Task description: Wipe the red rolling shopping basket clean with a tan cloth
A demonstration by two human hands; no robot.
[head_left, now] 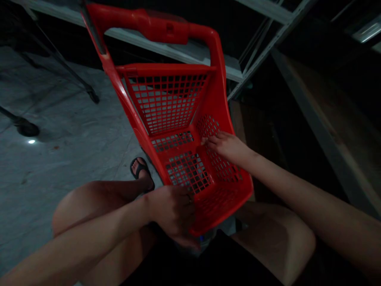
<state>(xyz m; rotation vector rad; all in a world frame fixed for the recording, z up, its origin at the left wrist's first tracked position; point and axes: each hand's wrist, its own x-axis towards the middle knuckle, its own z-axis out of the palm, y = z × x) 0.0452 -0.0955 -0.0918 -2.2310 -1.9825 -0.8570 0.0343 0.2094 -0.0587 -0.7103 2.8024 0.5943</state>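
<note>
A red plastic shopping cart with a latticed basket stands tilted in view between my knees, its handle at the far end. My left hand is closed over the near left corner of the basket rim, fingers inside and thumb outside. Across the right rim reaches my right hand, its fingers stretched out into the basket along the perforated right wall. Nothing can be made out in that hand, though its fingertips are dim. Below the near rim, something clear with a blue spot shows partly.
Grey floor lies to the left, with black caster wheels on thin legs. White metal shelving stands behind the cart. A dark wooden ledge runs along the right. My foot in a black flip-flop is beside the cart.
</note>
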